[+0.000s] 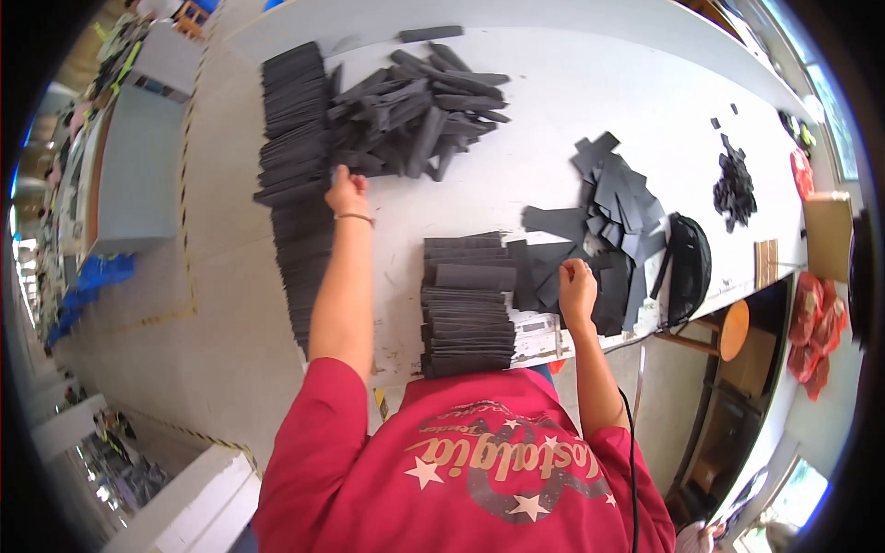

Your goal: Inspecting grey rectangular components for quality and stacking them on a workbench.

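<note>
My left hand [348,191] reaches far forward, its fingers closed at the right edge of a long row of dark grey folded strips [297,101]. One strip [288,192] juts out of that row level with the hand; whether the fingers grip it is hidden. On the right, my right hand [578,290] is pinched closed just over flat dark fabric pieces [546,263], and what it holds, if anything, cannot be made out. Between my arms, near my body, lies a shorter stack of dark folded strips [468,323].
A loose heap of dark folded strips [415,106] lies at the far left of the white table [544,83]. Flat dark pieces [618,198] spread at the right, beside a black mesh-like pouch [687,267]. Smaller dark scraps [735,184] lie farther right. A round stool [734,330] stands by the table.
</note>
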Demonstrator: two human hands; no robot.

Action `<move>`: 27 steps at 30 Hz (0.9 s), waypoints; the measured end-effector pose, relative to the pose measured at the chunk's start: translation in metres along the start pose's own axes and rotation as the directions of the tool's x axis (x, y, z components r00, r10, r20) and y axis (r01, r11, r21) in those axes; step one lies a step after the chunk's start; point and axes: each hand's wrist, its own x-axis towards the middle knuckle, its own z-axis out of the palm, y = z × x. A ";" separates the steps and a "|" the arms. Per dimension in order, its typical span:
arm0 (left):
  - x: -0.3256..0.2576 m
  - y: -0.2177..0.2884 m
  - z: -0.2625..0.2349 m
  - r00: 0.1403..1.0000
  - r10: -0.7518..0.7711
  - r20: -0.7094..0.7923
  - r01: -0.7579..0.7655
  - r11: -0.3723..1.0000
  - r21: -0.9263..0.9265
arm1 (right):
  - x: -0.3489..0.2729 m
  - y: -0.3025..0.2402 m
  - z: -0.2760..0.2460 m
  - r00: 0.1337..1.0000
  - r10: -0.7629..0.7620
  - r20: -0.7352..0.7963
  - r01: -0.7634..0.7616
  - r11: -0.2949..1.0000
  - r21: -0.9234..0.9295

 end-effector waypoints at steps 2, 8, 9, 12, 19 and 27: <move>0.014 0.011 0.016 0.989 -0.133 -0.059 0.135 0.990 0.035 | 0.011 0.000 0.000 0.996 -0.056 -0.069 0.059 0.997 0.043; -0.014 0.005 0.010 0.977 0.017 0.211 -0.046 0.990 0.135 | 0.064 -0.026 0.028 0.959 -0.273 -0.080 0.239 0.924 -0.298; -0.046 -0.006 0.023 0.965 0.080 0.248 -0.130 0.973 0.192 | 0.071 -0.015 0.029 0.963 -0.254 -0.090 0.215 0.926 -0.310; -0.097 -0.007 0.010 0.908 0.142 0.393 -0.277 0.909 0.311 | 0.089 -0.009 0.033 0.908 -0.289 0.303 0.415 0.714 -0.564; -0.160 -0.018 -0.034 0.770 -0.240 0.591 0.234 0.968 0.089 | 0.085 0.008 0.031 0.706 -0.567 0.424 0.688 0.406 -0.602; -0.174 -0.056 -0.057 0.757 -0.417 0.504 0.464 0.885 0.036 | 0.075 0.003 0.029 0.728 -0.512 0.456 0.685 0.535 -0.494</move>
